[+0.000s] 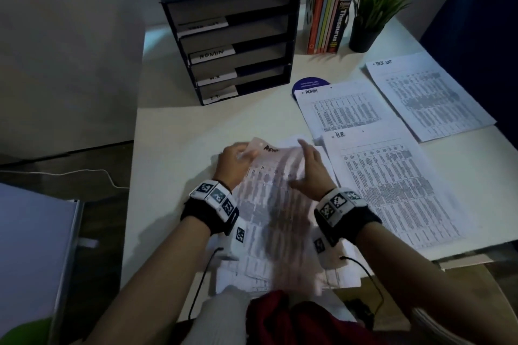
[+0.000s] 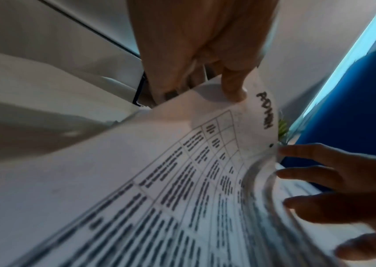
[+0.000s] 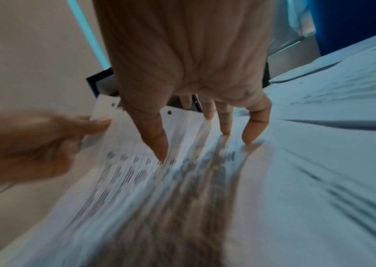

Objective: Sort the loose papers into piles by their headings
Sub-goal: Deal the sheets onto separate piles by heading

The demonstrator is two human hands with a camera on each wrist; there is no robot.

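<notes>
A printed sheet headed ADMIN (image 1: 276, 176) (image 2: 182, 162) (image 3: 136, 171) is lifted off the loose stack (image 1: 286, 274) at the desk's near edge. My left hand (image 1: 234, 161) (image 2: 207, 54) (image 3: 45, 142) pinches its top left corner, thumb on the heading side. My right hand (image 1: 309, 169) (image 3: 194, 72) (image 2: 342, 189) touches the sheet's right side with spread, straight fingers. Three piles lie to the right: an ADMIN pile (image 1: 347, 109), an H.R pile (image 1: 392, 187) and a pile at the far right (image 1: 429, 95) with a smeared heading.
A dark tray organiser (image 1: 232, 36) with labelled shelves stands at the back of the white desk (image 1: 196, 126). Books (image 1: 328, 14) and a potted plant (image 1: 375, 8) stand at the back right. A blue round card (image 1: 308, 84) peeks from under the ADMIN pile.
</notes>
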